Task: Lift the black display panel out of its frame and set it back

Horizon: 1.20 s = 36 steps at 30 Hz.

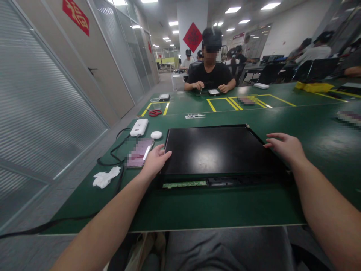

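A flat black display panel lies face up in front of me, sitting in a dark frame. Along its near side runs a narrow green circuit board beside a black strip. My left hand grips the panel's left edge, its thumb over the rim and the other fingers partly hidden. At the right edge, my right hand has its fingers apart, the tips touching or very near the frame.
Left of the panel are a phone, white earbud case, white power bank, black cable and crumpled tissue. Red scissors and small tools lie farther off. Across the green table sits a person.
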{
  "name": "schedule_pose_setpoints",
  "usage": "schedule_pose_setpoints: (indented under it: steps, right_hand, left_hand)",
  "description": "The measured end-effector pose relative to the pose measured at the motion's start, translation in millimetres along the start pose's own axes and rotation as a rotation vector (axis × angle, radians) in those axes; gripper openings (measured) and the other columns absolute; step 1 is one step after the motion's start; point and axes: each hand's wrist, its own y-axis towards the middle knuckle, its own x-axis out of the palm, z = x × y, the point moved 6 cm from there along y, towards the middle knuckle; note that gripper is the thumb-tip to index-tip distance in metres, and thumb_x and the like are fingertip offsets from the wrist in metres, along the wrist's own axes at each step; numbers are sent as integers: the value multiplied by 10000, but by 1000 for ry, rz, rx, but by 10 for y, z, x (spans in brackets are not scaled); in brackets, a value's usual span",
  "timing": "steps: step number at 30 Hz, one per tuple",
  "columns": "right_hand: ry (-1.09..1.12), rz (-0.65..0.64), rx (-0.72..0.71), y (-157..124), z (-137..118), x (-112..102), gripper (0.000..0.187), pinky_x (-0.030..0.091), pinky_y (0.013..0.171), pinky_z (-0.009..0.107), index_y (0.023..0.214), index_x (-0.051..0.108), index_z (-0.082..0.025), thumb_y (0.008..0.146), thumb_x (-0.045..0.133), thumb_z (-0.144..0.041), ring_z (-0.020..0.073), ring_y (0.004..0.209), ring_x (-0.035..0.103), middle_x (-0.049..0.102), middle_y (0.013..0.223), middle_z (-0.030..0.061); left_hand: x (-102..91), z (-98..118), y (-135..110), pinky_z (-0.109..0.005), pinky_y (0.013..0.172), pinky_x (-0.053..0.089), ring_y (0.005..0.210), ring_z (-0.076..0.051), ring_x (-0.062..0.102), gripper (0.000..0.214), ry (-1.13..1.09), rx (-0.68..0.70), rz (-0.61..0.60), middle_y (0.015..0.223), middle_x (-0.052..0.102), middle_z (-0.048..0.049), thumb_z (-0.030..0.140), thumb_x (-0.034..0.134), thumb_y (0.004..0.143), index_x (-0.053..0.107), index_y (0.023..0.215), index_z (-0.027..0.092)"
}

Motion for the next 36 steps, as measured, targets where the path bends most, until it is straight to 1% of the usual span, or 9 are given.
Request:
schedule_pose_setpoints:
  steps: [2, 4, 8, 14, 18, 20, 25, 29, 36]
  right_hand:
    - [3, -4, 67, -44, -32, -23, 403, 479, 787, 383, 1058, 747, -235, 709, 605, -378, 266, 859, 691, 739, 690, 39]
    - [0, 1, 79, -83, -86, -45, 398, 463, 819, 383, 1047, 753, -236, 701, 605, -366, 278, 940, 686, 741, 701, 40]
    - [-21, -4, 87, -122, -139, -55, 409, 454, 799, 368, 1061, 755, -240, 704, 598, -367, 271, 920, 681, 746, 721, 35]
    - [-65, -14, 90, -122, -154, -59, 372, 443, 748, 351, 1006, 762, -246, 705, 582, -371, 258, 894, 673, 754, 741, 33]
    - [-46, -49, 88, -79, -86, -35, 358, 455, 735, 354, 971, 763, -245, 709, 575, -402, 247, 818, 670, 760, 754, 34]
    - [-28, -77, 99, -47, -23, -11, 367, 465, 737, 350, 986, 762, -244, 712, 578, -404, 228, 760, 660, 767, 774, 27]
    - [-2, -102, 109, -18, 50, 13, 375, 478, 764, 342, 1002, 765, -228, 711, 583, -381, 203, 708, 651, 774, 794, 30]
    - [-66, -80, 66, -27, -9, 0, 374, 479, 766, 360, 992, 766, -238, 716, 563, -386, 235, 778, 672, 772, 782, 31]
    - [-133, -66, 17, -43, -84, -18, 351, 472, 805, 361, 985, 766, -255, 739, 549, -378, 252, 898, 681, 769, 779, 17]
  left_hand:
    - [8, -7, 2, -347, 839, 598, 905, -238, 768, 520, -17, -4, -27, 964, 793, -105, 72, 639, 882, 490, 1380, 93]
    - [15, -7, 1, -351, 830, 601, 884, -238, 769, 428, -32, 1, -56, 954, 795, -101, 86, 657, 870, 554, 1286, 105]
    - [7, -6, -3, -355, 817, 605, 863, -236, 769, 353, -34, 20, -77, 938, 796, -94, 99, 694, 844, 593, 1181, 121]
    - [4, -21, -4, -357, 831, 608, 855, -230, 771, 366, -3, 19, -70, 976, 794, -109, 90, 706, 836, 592, 1182, 118]
    - [-11, -13, -12, -354, 825, 616, 921, -247, 767, 539, 18, 11, -36, 1059, 784, -126, 102, 733, 826, 531, 1325, 117]
    - [-17, -7, -13, -349, 845, 612, 972, -251, 759, 578, 23, 13, -30, 1092, 778, -133, 102, 737, 824, 512, 1357, 112]
    - [-5, -19, -1, -356, 872, 603, 969, -243, 759, 416, 16, 38, -98, 1068, 783, -130, 111, 687, 856, 574, 1256, 104]
    - [-14, -33, 16, -368, 889, 599, 990, -250, 754, 400, -1, 67, -119, 1051, 787, -121, 135, 738, 810, 597, 1184, 119]
    - [-20, -25, 23, -395, 928, 589, 986, -255, 753, 376, 29, 71, -99, 1022, 790, -114, 115, 779, 753, 613, 1089, 135]
